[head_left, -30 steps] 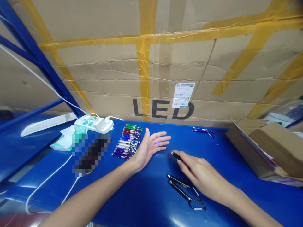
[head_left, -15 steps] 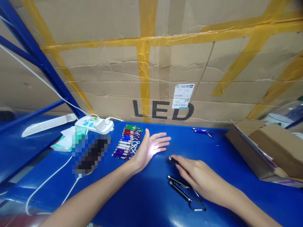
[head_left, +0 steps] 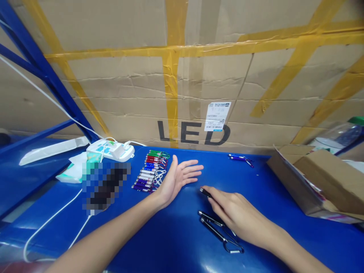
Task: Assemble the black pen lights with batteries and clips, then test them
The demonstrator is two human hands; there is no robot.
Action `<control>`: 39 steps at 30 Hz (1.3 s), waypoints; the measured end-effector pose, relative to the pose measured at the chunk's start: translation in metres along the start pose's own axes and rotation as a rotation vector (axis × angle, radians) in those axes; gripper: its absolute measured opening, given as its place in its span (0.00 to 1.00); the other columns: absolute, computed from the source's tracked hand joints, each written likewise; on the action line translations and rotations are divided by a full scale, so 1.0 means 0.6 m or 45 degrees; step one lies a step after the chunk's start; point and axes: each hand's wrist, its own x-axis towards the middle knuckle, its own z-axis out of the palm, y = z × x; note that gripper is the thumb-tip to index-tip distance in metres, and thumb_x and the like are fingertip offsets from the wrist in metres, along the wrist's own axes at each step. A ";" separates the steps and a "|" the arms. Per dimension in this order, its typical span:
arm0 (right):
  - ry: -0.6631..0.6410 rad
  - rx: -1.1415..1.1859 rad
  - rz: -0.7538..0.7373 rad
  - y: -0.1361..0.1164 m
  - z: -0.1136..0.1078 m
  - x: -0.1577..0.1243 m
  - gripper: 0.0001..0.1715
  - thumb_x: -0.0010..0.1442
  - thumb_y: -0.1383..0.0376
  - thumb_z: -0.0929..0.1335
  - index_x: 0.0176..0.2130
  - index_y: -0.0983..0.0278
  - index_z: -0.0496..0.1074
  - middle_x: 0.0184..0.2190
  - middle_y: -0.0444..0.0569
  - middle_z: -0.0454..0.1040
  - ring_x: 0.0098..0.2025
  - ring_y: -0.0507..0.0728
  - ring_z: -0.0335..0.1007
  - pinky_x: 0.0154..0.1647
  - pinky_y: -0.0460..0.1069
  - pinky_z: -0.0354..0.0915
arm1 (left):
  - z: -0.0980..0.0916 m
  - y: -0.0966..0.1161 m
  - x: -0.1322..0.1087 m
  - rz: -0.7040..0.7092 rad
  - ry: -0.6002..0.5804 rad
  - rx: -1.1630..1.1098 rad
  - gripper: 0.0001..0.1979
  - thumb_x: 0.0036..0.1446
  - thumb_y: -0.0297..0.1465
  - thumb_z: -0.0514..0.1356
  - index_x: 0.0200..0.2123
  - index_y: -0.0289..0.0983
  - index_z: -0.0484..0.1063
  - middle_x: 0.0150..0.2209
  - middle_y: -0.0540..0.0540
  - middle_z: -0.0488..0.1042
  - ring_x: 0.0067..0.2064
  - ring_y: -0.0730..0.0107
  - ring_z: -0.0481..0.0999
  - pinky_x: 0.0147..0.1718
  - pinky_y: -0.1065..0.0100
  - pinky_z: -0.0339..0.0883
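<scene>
My right hand [head_left: 237, 214] grips a small black flashlight [head_left: 205, 192], its silver tip pointing toward my other palm. Fingers spread and palm facing the flashlight, my left hand [head_left: 182, 176] holds nothing; no bright spot shows on it. Below my right hand lie two black carabiner flashlights [head_left: 213, 229] side by side, one partly covered by the fingers. A row of coloured carabiner flashlights [head_left: 149, 170] in green, red, blue, silver and purple sits just left of my left hand. Farther back on the right, a pair of blue and purple flashlights [head_left: 239, 158] rests on the table.
An open cardboard box [head_left: 298, 185] stands at the right of the blue table [head_left: 159, 242]. On the left are a white power strip [head_left: 125, 152] with cables, a tissue pack [head_left: 71, 172] and a blurred dark object [head_left: 108, 189]. A large taped carton [head_left: 127, 94] rises behind.
The bright light spot on my left palm has gone out. Both hands keep nearly the same pose, and the view has shifted slightly.
</scene>
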 end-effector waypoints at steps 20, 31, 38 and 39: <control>-0.180 -0.124 0.075 -0.015 -0.014 0.000 0.09 0.78 0.65 0.60 0.42 0.59 0.65 0.43 0.52 0.77 0.43 0.63 0.77 0.43 0.57 0.71 | -0.002 -0.003 0.000 -0.003 -0.018 0.021 0.44 0.71 0.63 0.38 0.64 0.35 0.72 0.64 0.31 0.77 0.65 0.44 0.75 0.66 0.46 0.62; -0.337 -0.068 0.082 -0.034 -0.027 -0.007 0.27 0.61 0.44 0.77 0.45 0.59 0.71 0.45 0.51 0.78 0.49 0.70 0.73 0.56 0.68 0.66 | -0.005 -0.005 -0.001 -0.013 -0.029 0.039 0.45 0.71 0.63 0.39 0.65 0.35 0.72 0.63 0.31 0.77 0.64 0.45 0.76 0.64 0.47 0.64; -0.353 -0.045 0.067 -0.026 -0.029 -0.011 0.09 0.70 0.59 0.72 0.47 0.59 0.71 0.49 0.52 0.76 0.52 0.68 0.71 0.59 0.67 0.64 | -0.003 -0.005 0.000 -0.034 -0.021 0.070 0.44 0.71 0.63 0.38 0.64 0.35 0.72 0.63 0.32 0.78 0.62 0.46 0.77 0.63 0.48 0.65; -0.318 -0.044 0.049 -0.020 -0.026 -0.012 0.09 0.72 0.59 0.70 0.48 0.59 0.71 0.49 0.52 0.76 0.53 0.68 0.71 0.59 0.67 0.64 | -0.002 -0.004 0.000 -0.038 -0.014 0.072 0.44 0.71 0.63 0.38 0.64 0.35 0.72 0.62 0.32 0.78 0.62 0.46 0.77 0.62 0.49 0.66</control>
